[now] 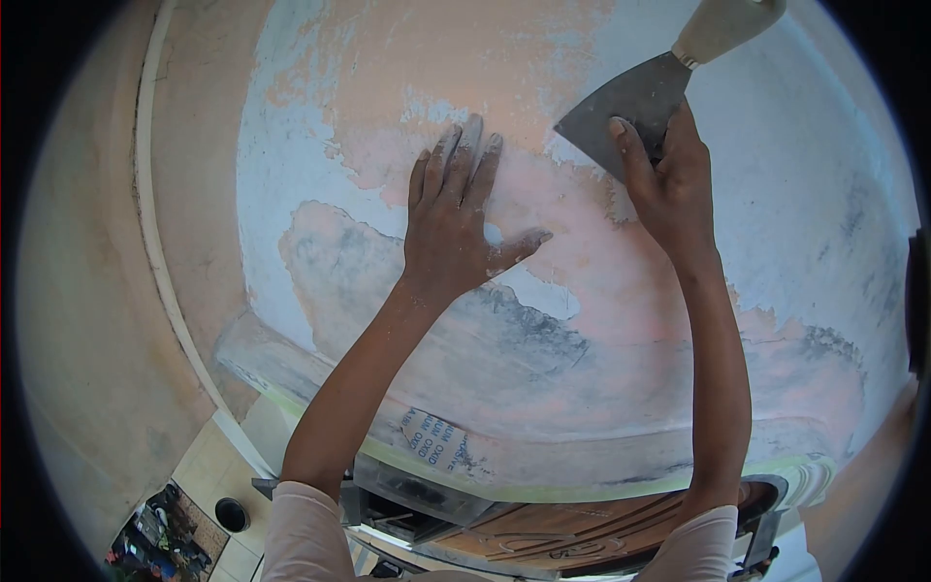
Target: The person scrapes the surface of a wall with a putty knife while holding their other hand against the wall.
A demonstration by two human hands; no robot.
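Note:
My left hand (454,218) lies against the patchy wall (427,58), its dusty fingers spread and nothing in it. To the right, my right hand (671,189) grips a putty knife (628,105) by its wide metal blade, thumb on the near face. The pale handle of the knife points up and to the right. One corner of the blade is close to the edge of a peeled patch; I cannot tell whether it touches. White and bluish paint surrounds bare pink, peach and grey areas under both hands.
A sandpaper sheet (433,438) with blue print rests on the moulded ledge (543,461). Below is a carved wooden panel (572,529). At lower left, a black container (232,514) and a pile of dark items (160,533) are on the floor. A pale strip (147,175) runs down the left.

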